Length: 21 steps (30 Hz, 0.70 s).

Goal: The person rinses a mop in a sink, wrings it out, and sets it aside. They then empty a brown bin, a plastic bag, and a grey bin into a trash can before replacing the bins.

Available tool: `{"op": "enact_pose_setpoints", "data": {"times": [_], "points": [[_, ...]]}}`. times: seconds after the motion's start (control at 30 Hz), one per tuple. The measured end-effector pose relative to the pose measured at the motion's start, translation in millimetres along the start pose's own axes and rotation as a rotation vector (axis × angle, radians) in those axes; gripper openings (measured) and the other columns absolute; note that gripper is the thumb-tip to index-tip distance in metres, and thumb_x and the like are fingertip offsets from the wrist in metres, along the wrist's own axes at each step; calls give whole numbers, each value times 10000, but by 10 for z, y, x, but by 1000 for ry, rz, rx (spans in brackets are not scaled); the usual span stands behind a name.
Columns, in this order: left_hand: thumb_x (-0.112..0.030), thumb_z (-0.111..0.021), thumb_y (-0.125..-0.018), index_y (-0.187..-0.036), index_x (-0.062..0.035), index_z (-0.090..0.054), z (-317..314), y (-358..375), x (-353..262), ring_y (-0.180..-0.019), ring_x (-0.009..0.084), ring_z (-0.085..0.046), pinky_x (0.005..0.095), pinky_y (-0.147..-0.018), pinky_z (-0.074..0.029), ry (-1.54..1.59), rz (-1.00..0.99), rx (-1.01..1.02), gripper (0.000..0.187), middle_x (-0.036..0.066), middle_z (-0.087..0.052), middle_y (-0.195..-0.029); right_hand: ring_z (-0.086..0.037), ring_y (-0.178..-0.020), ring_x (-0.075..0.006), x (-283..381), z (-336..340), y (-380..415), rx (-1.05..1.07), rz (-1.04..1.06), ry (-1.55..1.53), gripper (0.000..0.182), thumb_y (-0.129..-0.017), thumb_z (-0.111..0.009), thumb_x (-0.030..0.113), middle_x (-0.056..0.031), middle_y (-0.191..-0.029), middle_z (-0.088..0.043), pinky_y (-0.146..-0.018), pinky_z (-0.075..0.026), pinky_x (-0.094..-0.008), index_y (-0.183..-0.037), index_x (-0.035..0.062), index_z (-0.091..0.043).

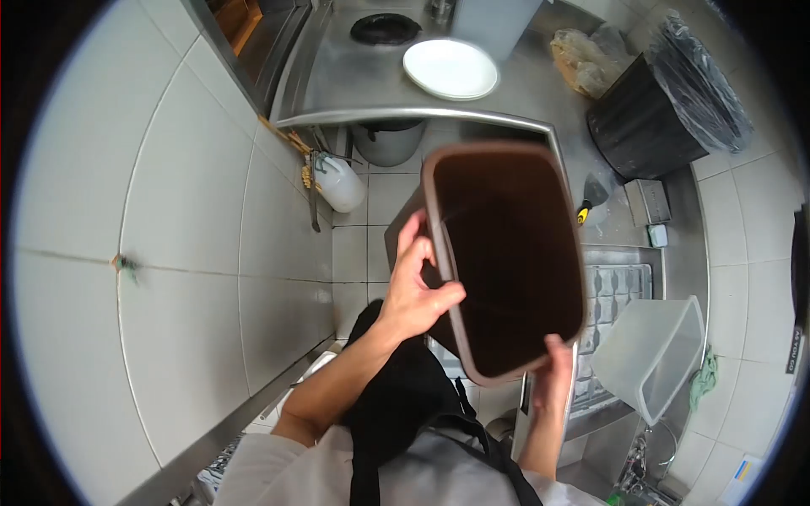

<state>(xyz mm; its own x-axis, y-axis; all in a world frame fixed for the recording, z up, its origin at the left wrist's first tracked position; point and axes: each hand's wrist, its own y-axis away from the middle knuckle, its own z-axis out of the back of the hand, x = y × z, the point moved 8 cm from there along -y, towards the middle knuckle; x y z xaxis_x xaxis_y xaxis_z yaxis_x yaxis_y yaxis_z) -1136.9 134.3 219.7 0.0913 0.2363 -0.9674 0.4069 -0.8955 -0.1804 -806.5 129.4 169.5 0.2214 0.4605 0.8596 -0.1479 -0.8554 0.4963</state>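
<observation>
A brown plastic bin [506, 261] is held up in front of my body, its open top tilted toward me and its inside dark. My left hand [415, 285] grips the bin's left rim, with the thumb over the edge and the fingers on the outer wall. At the near right corner, my right hand [554, 371] holds the rim, its thumb on top; the other fingers are mostly hidden below. Nothing else is in either hand.
A steel counter [337, 84] ahead carries a stack of white plates [451, 69]. At right stand a black bin with a plastic liner [645, 118], a scraper [591, 198] and a clear plastic tub [645, 354]. A white jug [339, 183] hangs near the tiled left wall [186, 211].
</observation>
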Motion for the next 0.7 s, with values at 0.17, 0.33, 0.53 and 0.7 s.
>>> {"op": "enact_pose_setpoints", "data": {"times": [0.17,0.33,0.53,0.7], "points": [[-33,-699,-642,-935,-17,-650,1210,415,2566,-1400,289,-351,388,-1091,-368,-237,276,-74,298,193,-412,-1470,-563,-662,-142,-2803,-219,-877,22,-557,-59,132,-792,-706,82,-31,-793,-572,-508,-517,-261,-876,67,-605],[-48,-734,-667,-1101,58,-616,2627,599,3671,-1206,335,-561,392,-987,-474,-309,483,-85,462,206,-498,-1343,-600,-771,-152,-4721,-1159,-1159,-3,-589,-204,188,-816,-681,44,-25,-886,-605,-595,-557,-305,-977,100,-603],[-96,-744,-724,-1118,89,-603,4153,1122,4325,-1088,402,-623,423,-948,-483,-1236,923,-50,458,273,-652,-1099,-640,-902,-192,-6189,-1820,-723,566,-1094,327,355,-896,-703,257,-71,-1022,-618,-782,-585,-419,-1198,112,-586],[-149,-617,-846,-1018,44,-645,3998,930,4265,-1001,394,-640,450,-874,-507,-1538,704,73,260,230,-663,-1053,-591,-1005,-124,-4658,-1649,-858,1048,-540,701,532,-913,-687,367,-29,-1196,-610,-812,-501,-329,-1359,125,-528]]}}
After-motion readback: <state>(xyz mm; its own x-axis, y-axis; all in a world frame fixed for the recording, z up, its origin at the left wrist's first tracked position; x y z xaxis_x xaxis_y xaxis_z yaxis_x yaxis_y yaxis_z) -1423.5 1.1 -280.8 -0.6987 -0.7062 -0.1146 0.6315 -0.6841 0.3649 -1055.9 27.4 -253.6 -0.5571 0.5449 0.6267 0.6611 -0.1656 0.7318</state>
